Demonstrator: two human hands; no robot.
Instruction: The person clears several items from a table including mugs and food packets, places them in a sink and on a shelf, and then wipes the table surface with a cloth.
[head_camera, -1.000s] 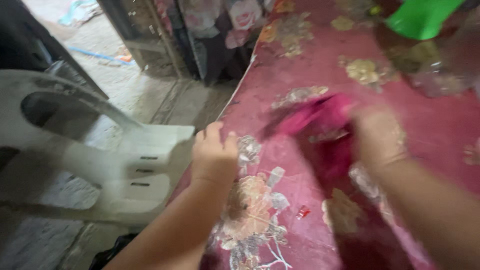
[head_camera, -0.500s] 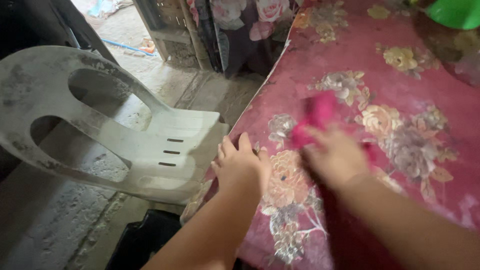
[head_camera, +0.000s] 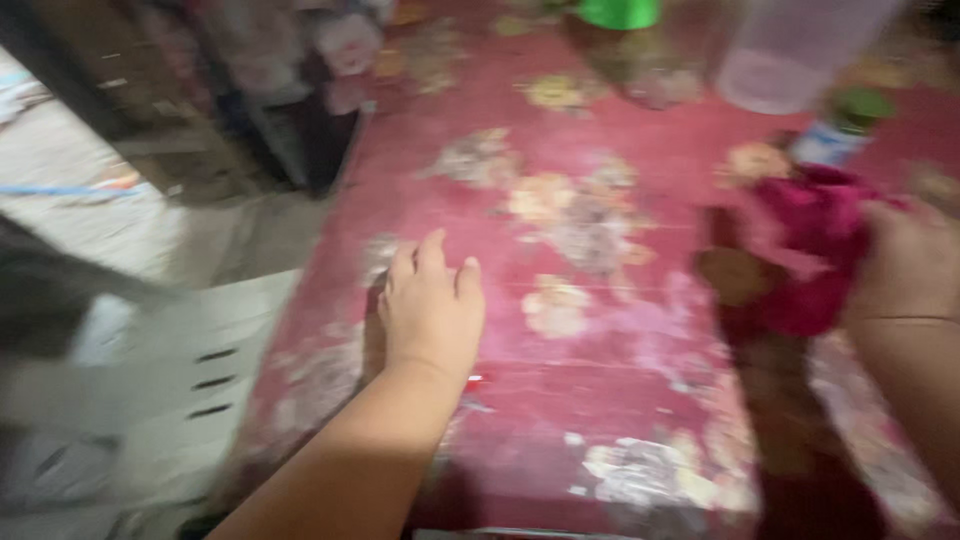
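A: The left hand (head_camera: 432, 310) lies flat on the tablecloth (head_camera: 600, 400), palm down, fingers together and holding nothing. It sits near the table's left edge, just as it did half a second ago.

B: And the right hand (head_camera: 905, 270)?

A: It is closed on a bunched magenta cloth (head_camera: 805, 245), fingers wrapped round the far side of it. A second ago that cloth was near the middle of the table, close to the left hand. Now it is out at the right side, well apart from that hand.

B: So the cloth has swept across the surface.

A: That is the reading: a wiping stroke carried rightward, with the left hand bracing. The stretch between the hands looks covered, though blur hides whether it is cleaner.

B: What is near the cloth now?

A: A small bottle with a green cap (head_camera: 838, 130) stands just behind it, perhaps touching; blur prevents certainty. Farther back are a clear plastic jug (head_camera: 790, 50) and a green object (head_camera: 618, 12) at the top edge. A white plastic chair (head_camera: 170, 370) stands beside the table on the left.
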